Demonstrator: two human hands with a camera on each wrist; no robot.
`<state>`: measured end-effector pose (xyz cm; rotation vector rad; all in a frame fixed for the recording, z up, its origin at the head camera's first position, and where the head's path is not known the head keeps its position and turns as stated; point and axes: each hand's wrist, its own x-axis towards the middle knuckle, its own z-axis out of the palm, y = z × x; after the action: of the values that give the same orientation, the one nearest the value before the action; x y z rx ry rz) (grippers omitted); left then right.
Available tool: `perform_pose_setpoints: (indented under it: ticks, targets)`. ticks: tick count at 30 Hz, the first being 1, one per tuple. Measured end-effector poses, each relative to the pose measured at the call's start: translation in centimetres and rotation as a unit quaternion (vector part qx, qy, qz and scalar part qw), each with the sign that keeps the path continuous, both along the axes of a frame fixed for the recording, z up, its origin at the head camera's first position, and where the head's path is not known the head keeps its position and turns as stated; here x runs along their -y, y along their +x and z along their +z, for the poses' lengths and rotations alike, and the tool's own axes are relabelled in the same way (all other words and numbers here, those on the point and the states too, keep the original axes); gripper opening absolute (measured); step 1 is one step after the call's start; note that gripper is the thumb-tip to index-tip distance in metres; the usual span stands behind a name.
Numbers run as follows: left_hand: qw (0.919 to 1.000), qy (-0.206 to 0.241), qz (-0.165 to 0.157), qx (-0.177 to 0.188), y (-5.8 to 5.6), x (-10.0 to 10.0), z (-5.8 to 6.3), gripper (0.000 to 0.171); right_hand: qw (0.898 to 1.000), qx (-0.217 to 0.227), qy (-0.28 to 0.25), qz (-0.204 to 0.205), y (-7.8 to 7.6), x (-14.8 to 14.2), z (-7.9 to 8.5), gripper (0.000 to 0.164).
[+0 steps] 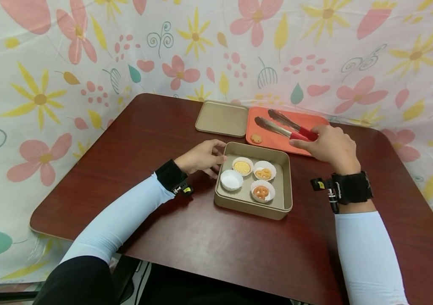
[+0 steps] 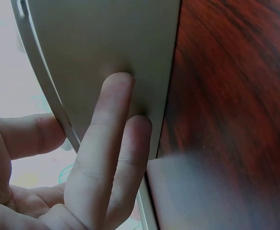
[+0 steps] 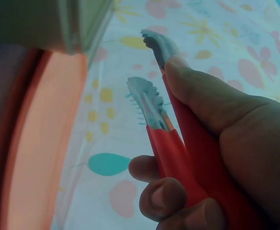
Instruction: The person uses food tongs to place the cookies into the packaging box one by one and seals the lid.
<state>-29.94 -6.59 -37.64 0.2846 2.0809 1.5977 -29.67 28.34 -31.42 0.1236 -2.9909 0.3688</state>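
Observation:
A gold square tin [image 1: 252,207] holds several white paper cups. Two carry pretzels [image 1: 261,192], one a round yellow cracker [image 1: 242,167], and the front-left paper cup [image 1: 231,180] has nothing in it. My left hand [image 1: 203,159] rests against the tin's left side, two straight fingers [image 2: 112,103] touching the outer wall and the thumb at the rim. In my right hand [image 1: 332,146] are metal tongs [image 3: 190,158], gripped by their red handles with the tips apart. They hang over the orange tray [image 1: 308,120], where a round cookie [image 1: 256,138] lies near the left front corner.
A flat gold lid [image 1: 222,118] lies behind the tin, beside the tray's left edge. The dark wooden table [image 1: 125,140] backs onto a flower-printed cloth [image 1: 201,38].

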Motion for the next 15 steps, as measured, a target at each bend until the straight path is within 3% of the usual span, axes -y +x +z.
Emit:
perform_pose_setpoints:
  ticks: [15]
  targets:
    - [1.0000, 0.003, 0.001, 0.002, -0.1, -0.2, -0.1, 0.054, 0.999, 0.045, -0.008, 0.025, -2.1, -1.1, -3.1, 0.068]
